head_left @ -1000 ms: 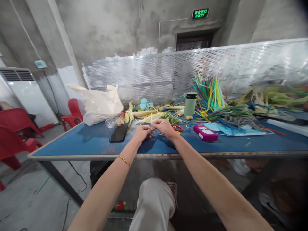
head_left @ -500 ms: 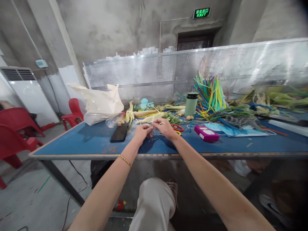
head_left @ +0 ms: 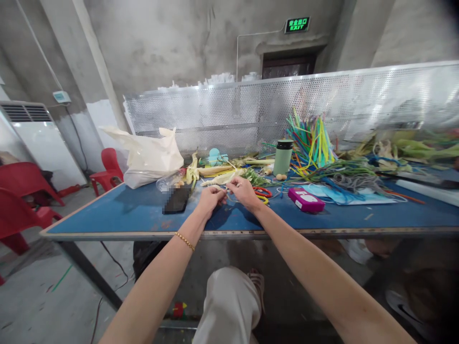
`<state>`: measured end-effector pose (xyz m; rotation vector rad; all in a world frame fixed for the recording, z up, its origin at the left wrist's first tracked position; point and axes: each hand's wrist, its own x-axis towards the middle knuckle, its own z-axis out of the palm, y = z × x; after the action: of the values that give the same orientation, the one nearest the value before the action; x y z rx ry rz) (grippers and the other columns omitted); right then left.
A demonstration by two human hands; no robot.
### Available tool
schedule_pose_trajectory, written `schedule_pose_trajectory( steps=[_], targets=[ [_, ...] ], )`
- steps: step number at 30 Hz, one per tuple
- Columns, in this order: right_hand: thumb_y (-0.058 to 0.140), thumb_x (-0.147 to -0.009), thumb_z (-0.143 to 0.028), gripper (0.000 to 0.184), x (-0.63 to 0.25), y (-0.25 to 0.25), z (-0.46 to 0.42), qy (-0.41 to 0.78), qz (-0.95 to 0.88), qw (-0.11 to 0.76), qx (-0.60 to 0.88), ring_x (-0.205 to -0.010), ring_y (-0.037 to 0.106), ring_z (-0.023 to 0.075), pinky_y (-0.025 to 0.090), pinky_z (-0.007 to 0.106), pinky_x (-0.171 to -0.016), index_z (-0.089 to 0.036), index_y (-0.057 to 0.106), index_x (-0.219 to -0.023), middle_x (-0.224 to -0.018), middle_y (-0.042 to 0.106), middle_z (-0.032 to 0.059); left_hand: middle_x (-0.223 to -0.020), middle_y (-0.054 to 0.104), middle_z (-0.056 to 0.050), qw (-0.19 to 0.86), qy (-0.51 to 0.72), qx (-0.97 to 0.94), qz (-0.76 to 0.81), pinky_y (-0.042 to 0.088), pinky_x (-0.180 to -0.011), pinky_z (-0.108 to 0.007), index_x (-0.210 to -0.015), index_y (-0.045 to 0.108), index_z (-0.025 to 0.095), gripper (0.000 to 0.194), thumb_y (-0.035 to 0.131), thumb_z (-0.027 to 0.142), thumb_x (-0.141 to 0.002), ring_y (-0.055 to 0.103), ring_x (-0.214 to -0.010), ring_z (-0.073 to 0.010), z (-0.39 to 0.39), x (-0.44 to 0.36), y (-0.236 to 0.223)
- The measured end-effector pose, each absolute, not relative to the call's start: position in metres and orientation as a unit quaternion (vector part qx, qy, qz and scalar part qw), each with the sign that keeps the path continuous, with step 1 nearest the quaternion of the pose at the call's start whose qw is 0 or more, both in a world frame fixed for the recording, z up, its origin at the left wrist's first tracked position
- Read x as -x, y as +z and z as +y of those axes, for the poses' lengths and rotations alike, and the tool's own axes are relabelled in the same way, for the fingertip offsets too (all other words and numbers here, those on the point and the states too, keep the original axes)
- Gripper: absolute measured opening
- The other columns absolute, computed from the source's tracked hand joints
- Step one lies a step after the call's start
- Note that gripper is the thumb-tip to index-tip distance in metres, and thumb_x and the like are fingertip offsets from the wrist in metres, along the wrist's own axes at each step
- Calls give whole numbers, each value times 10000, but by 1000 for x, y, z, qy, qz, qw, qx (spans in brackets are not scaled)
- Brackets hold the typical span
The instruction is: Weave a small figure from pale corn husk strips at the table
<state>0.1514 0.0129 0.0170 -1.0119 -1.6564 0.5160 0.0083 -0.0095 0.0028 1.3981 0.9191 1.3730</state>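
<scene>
Over the blue table point(head_left: 118, 217), my left hand point(head_left: 211, 200) and my right hand point(head_left: 244, 192) meet, fingertips pinched close together. Between them runs a thin pale strand point(head_left: 226, 190), partly hidden by the fingers; its material is too small to make out. Both hands are closed on it. Just beyond lie pale dried corn husks point(head_left: 219, 179) and a green leafy bunch point(head_left: 255, 177). Beside my right hand, red handles point(head_left: 263, 191) and yellow handles point(head_left: 264, 199), apparently of scissors, show in part. A dark phone-like slab point(head_left: 177, 199) rests left of my left hand.
A cream bag point(head_left: 154, 155) and clear plastic point(head_left: 168, 181) stand at the left. Beyond my right hand are a green bottle point(head_left: 282, 160), wooden balls point(head_left: 281, 177), colourful pipe cleaners point(head_left: 311, 143), a purple box point(head_left: 306, 199) and a blue mask point(head_left: 351, 195). Red chairs point(head_left: 109, 167) are at left.
The pinching fingers have shifted slightly, and more of the pale strand shows around them. The whole view has tipped a little, with both hands staying together over the table.
</scene>
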Motion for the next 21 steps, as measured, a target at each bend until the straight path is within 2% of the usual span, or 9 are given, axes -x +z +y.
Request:
schedule_pose_trajectory(
  steps=[11,18,21],
  targets=[
    [593,-749,-297,143,-153,10,21,225,-694,524,439,-531,542,131,402,245,-551,-195,561,-654,-556,587,-22,-538,627,-19,468,552,-572,388,344,-463,-218,-606,639,130,128,705,234,-639,517,-439,-94,-10,-9,2],
    [598,-792,-398,295,-156,15,16,258,-710,497,427,-509,543,129,394,241,-515,-174,585,-600,-558,601,9,-517,593,-17,473,577,-533,399,321,-455,-219,-583,622,134,207,745,287,-649,493,-449,-92,-6,-3,-3],
    [626,-755,-368,274,-156,19,10,266,-732,484,399,-508,533,129,402,238,-519,-168,593,-570,-511,575,-3,-510,578,-9,488,588,-509,396,321,-458,-221,-589,614,137,227,765,298,-642,492,-456,-94,-3,-2,-4]
  ],
)
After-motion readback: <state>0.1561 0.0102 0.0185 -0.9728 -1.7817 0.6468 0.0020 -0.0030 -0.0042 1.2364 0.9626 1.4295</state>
